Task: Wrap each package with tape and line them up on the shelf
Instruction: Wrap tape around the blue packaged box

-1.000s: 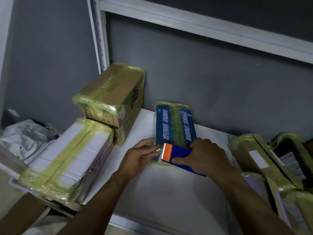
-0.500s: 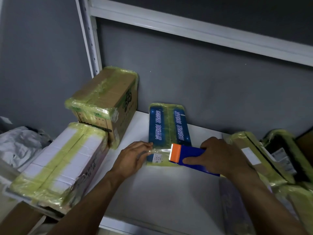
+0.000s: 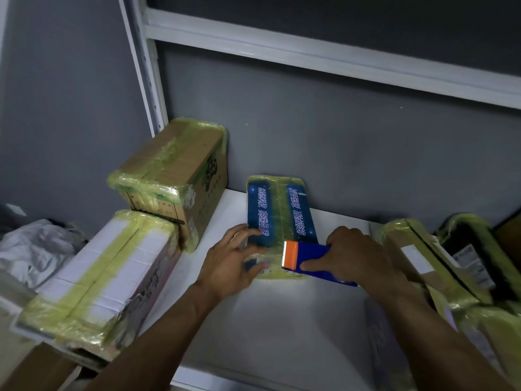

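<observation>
**A:** Where is the package now?

**B:** The blue package point(image 3: 277, 210) lies flat on the white shelf point(image 3: 267, 320) with its far end near the grey wall point(image 3: 338, 136). It sits between the brown box point(image 3: 174, 170) on the left and the taped parcels point(image 3: 417, 258) on the right. Yellowish tape runs down its middle and round its rim.

**A:** And the hands?

**B:** The left hand point(image 3: 231, 263) rests on the near left corner. Its fingers point(image 3: 235, 232) are spread and almost straight, pressing down and gripping nothing. The right hand point(image 3: 355, 255) is curled round the blue tape dispenser point(image 3: 307, 261), whose orange toothed edge sits over the package's near end.

**A:** How will it handle?

**B:** I'd judge it thin, light and slightly bendy. The glossy wrap probably makes it slippery, so it will likely slide when the tape is pulled unless a palm pins it flat. To shift it into line, I'd take it by the two long edges, thumb on top and fingers beneath, rather than by the crinkled film.
</observation>
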`<act>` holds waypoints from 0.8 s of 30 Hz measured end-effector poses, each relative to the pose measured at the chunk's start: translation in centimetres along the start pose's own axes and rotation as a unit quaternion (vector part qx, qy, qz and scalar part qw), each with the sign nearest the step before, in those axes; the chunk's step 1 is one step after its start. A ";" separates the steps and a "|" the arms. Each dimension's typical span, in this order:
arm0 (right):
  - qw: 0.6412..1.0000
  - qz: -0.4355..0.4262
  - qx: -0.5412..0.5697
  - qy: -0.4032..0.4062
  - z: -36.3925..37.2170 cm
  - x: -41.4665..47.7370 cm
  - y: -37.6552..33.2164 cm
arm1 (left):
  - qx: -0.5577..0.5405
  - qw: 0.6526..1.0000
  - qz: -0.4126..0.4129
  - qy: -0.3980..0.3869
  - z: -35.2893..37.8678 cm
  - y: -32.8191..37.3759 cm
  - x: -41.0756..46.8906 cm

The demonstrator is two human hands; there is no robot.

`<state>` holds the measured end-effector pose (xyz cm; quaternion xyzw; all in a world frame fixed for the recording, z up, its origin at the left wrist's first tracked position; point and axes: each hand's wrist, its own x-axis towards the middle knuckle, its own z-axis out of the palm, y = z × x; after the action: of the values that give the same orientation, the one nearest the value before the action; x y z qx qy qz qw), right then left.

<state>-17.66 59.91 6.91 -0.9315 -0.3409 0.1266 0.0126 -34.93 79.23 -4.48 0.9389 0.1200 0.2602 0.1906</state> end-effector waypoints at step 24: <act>0.998 0.003 0.055 -0.012 -0.2 -1.3 2.7 | -0.012 0.996 0.007 -0.084 -0.7 -1.3 0.3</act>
<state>-16.84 57.02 7.06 -0.9289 -0.3303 0.1564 0.0597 -35.23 80.72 -4.35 0.9559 0.0938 0.1829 0.2099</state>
